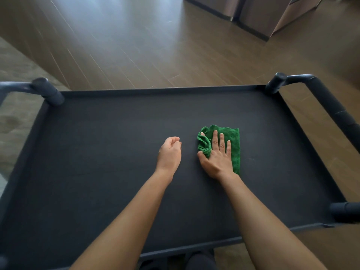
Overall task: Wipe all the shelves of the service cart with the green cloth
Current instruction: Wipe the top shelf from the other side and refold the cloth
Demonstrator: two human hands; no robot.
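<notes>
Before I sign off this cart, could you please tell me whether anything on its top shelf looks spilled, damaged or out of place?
Nothing stands out. The top shelf shows no spill or damage; only the green cloth lies there, bunched at its left edge under the right hand.

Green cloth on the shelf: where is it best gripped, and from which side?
Probably the bunched fold at the left edge of the green cloth, from above: it rises off the shelf, while the rest lies flat under the right hand.
</notes>
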